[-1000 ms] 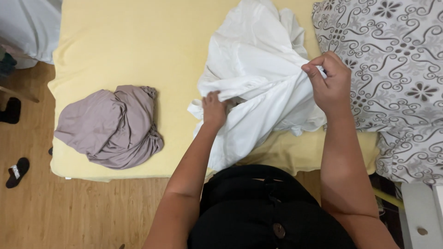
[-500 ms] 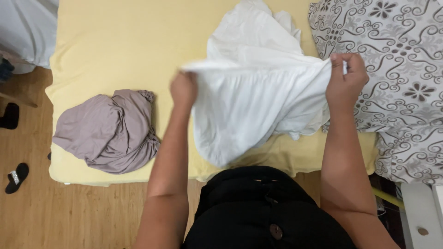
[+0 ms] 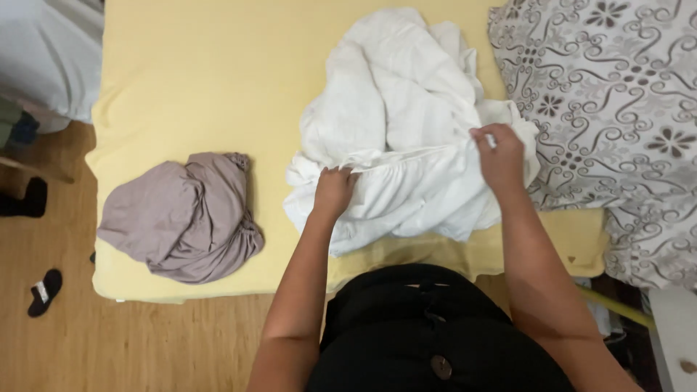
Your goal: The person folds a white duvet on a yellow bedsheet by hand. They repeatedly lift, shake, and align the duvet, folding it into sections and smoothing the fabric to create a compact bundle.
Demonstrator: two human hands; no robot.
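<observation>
Left hand (image 3: 335, 190): fingers curled and pinched on the gathered front hem of the white sheet (image 3: 406, 131), knuckles up, forearm coming up from the lower middle of the view
Right hand (image 3: 499, 154): closed on the same hem further to the right, thumb and fingers clamped over a fold of cloth, wrist bent down toward the bed
White sheet: lying on the yellow mattress (image 3: 210, 80), right of its middle; bunched in a loose heap toward the far side, with the near edge drawn out in a band between the two hands; hem puckered as if elastic; lower part draped to the front edge of the mattress
Stretch between hands: hem held fairly level, resting on the bed, not lifted
Grey cloth (image 3: 185, 218): crumpled in a mound on the near left part of the mattress, well apart from the white sheet, touched by neither hand
Patterned cover (image 3: 617, 94): grey and white with swirls and flowers, spread over the right side of the bed, just beside the white sheet and partly under its right edge
Yellow mattress: bare across the far left
Wooden floor (image 3: 109, 341): below and left of the mattress, with a dark slipper (image 3: 45, 292) lying near the left edge
Black garment (image 3: 435, 334): worn by the person, close against the front of the mattress, with a round button low in the middle
</observation>
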